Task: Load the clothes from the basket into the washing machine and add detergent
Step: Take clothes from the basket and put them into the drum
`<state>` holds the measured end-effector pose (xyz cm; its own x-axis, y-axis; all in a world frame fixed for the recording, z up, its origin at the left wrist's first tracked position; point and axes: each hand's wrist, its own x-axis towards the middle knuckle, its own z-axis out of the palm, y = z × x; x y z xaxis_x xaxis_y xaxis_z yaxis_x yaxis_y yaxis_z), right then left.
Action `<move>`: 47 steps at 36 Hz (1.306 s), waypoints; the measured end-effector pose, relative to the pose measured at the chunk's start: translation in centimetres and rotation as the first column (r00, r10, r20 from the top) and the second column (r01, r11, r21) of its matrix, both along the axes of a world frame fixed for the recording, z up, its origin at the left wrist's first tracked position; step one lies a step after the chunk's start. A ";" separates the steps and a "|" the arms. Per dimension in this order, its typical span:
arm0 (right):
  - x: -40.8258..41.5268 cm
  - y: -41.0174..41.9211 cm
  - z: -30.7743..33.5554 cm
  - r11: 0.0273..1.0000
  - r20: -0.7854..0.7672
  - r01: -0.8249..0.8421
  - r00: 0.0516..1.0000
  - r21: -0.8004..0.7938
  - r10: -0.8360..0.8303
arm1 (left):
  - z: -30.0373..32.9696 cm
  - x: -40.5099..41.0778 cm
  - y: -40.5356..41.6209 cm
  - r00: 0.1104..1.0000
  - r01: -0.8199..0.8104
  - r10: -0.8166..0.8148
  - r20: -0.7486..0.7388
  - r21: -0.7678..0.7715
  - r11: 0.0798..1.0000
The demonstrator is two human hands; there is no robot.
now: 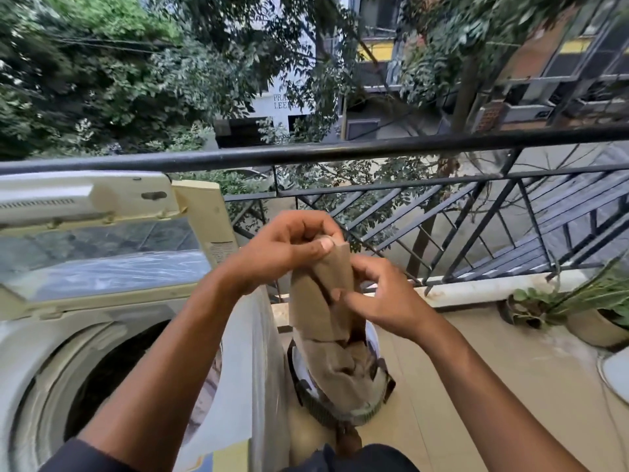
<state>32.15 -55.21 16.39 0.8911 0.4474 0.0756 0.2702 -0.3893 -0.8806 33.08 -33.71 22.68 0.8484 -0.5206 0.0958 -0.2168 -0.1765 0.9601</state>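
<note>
A brown garment (320, 301) hangs in front of me, above the laundry basket (371, 408) on the balcony floor. My left hand (289, 247) pinches the garment's top edge between thumb and fingers. My right hand (377, 294) holds the cloth a little lower, fingers curled into its folds. The garment's lower end trails down into the basket, over other clothes. To the left stands the top-loading washing machine (27, 335) with its lid (102, 240) raised and the dark drum (112, 369) open. No detergent is in view.
A black metal railing (374, 151) runs across the balcony just beyond my hands. Potted plants (592, 315) stand at the right on the tiled floor. A white object (617, 373) shows at the right edge. Trees and buildings lie beyond the railing.
</note>
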 end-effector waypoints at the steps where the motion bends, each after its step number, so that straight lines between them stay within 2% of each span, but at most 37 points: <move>1: 0.3 0.2 -0.6 0.999 -0.032 -0.033 0.999 -0.012 0.033 | 0.6 -0.1 0.4 0.999 -0.022 0.022 0.027 -0.013 1.000; 6: 1.1 0.3 -6.6 0.980 -0.120 -0.081 0.991 -0.180 0.059 | 3.8 -0.3 2.0 0.987 -0.080 0.100 0.122 -0.153 0.985; 10: 0.8 -0.3 -12.1 0.908 -0.185 -0.005 0.979 -0.419 -0.080 | 5.4 -0.3 3.7 0.967 -0.147 0.198 0.159 -0.285 0.947; 12: 0.4 -1.0 -13.9 0.916 -0.236 0.036 0.961 -0.400 -0.141 | 5.1 0.0 4.7 0.950 -0.207 0.264 0.165 -0.298 0.932; 14: 0.2 -1.6 -14.5 0.930 -0.255 0.133 0.940 -0.342 -0.228 | 4.1 0.3 5.6 0.921 -0.291 0.329 0.208 -0.193 0.937; 18: 1.6 -2.1 -12.4 0.889 -0.245 0.371 0.866 -0.269 -0.436 | 0.5 0.9 6.9 0.879 -0.426 0.368 0.302 0.156 0.891; 21: 3.5 -2.3 -8.8 0.848 -0.300 0.528 0.804 -0.036 -0.513 | -1.9 0.4 6.6 0.877 -0.467 0.380 0.294 0.329 0.821; 24: 4.7 -1.7 -3.8 0.789 -0.315 0.584 0.797 0.190 -0.515 | -3.7 -0.3 5.5 0.908 -0.419 0.361 0.214 0.424 0.803; 27: 4.8 -0.6 1.3 0.738 -0.322 0.552 0.831 0.387 -0.453 | -5.4 -1.0 4.7 0.938 -0.342 0.320 0.134 0.508 0.791; 30: 4.2 0.8 4.6 0.749 -0.273 0.457 0.889 0.480 -0.368 | -6.5 -1.3 3.8 0.951 -0.297 0.302 0.057 0.434 0.851; 35: 2.1 3.8 5.7 0.850 -0.194 0.248 0.965 0.465 -0.175 | -7.4 -0.6 1.4 0.955 -0.291 0.292 0.052 0.342 0.893; 39: 1.1 5.5 4.4 0.890 -0.071 0.149 0.989 0.432 -0.131 | -7.9 0.6 1.5 0.926 -0.368 0.314 0.211 0.313 0.875; 44: 0.8 4.0 2.2 0.894 -0.126 0.188 0.981 0.406 -0.148 | -6.2 0.5 3.3 0.949 -0.284 0.217 0.229 0.315 0.906; 47: 1.0 2.8 -0.3 0.929 -0.164 0.139 0.983 0.343 -0.086 | -4.3 0.0 3.9 0.952 -0.249 0.158 0.263 0.358 0.900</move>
<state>33.13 -52.45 16.09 0.9470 0.3118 0.0774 0.1034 -0.0677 -0.9923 33.09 -29.82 18.42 0.9196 -0.3732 0.1224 -0.3352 -0.5835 0.7397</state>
